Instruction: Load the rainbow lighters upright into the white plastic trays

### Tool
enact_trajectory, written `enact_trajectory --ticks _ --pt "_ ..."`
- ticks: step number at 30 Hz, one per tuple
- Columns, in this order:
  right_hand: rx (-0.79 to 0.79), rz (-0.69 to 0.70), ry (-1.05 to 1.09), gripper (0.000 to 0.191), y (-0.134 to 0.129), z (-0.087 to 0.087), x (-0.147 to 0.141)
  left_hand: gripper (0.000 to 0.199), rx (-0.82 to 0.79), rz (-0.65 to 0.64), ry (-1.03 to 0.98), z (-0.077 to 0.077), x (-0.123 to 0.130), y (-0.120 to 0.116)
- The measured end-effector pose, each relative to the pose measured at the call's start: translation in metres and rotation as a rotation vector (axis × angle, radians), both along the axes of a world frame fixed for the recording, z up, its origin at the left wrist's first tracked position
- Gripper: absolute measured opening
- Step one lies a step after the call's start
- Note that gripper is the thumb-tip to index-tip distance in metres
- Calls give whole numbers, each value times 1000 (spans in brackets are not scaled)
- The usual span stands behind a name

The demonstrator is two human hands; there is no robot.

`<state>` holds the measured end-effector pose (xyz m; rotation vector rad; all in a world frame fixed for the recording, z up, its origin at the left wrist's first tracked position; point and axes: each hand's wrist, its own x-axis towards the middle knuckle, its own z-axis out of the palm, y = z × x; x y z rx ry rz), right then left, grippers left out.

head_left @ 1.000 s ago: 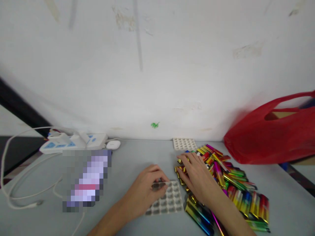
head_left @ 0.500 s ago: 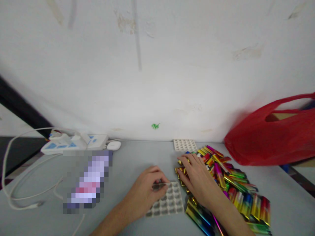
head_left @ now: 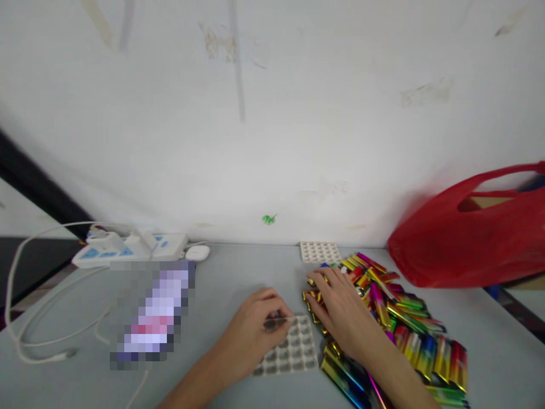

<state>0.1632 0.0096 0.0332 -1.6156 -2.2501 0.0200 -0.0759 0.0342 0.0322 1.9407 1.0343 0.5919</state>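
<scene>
Resting at a pale plastic grid tray (head_left: 293, 352), L hand (head_left: 259, 324) has thumb & index nearly meeting by its far edge; from where I stand, can't tell if they pinch it. Tray flat on grey tabletop (head_left: 264, 395), partly under L hand. R hand (head_left: 340, 307), fingers loosely spread, thumb apart, over heap of slim shiny multicol. metallic cases (head_left: 381, 301), gold ones nr fingertips; can't tell if any held. 2nd off-white grid tray (head_left: 320, 251) beyond R hand, nr white wall (head_left: 298, 142). Red fabric bag (head_left: 464, 244) to R hand's right.
</scene>
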Motion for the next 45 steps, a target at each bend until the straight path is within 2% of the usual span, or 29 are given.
enact_trajectory --ticks 5,7,12,14,16,18,21,24,27,34,37,43,45 --pt "50 1 -5 26 2 4 5 12 2 3 21 2 1 0" --pt "101 -56 -22 23 4 9 13 11 -2 6 25 2 0 0" --pt "216 -388 -1 24 10 18 45 14 2 16 22 0 0 1" --pt "180 -534 18 26 11 18 57 14 4 15 21 -1 1 0" --pt "95 -607 49 27 13 19 66 13 7 16 20 -1 1 0" --pt "-18 -545 109 26 15 20 71 14 15 13 18 -1 1 -1" --pt "-150 -301 204 25 17 24 71 19 15 11 2 -1 0 0" --pt "-208 -102 240 19 17 27 67 21 -2 19 -10 -2 0 1" --pt "-248 5 234 15 14 28 62 20 -9 29 -13 -2 0 2" --pt "-201 44 161 15 8 25 52 14 -21 25 -10 2 0 2" --pt "-172 50 142 19 7 26 46 14 -25 20 -22 1 -1 3" --pt "-162 31 150 15 6 21 42 6 -16 15 8 -2 -1 3" --pt "-158 24 145 15 5 18 43 13 -9 21 31 -2 -2 3"
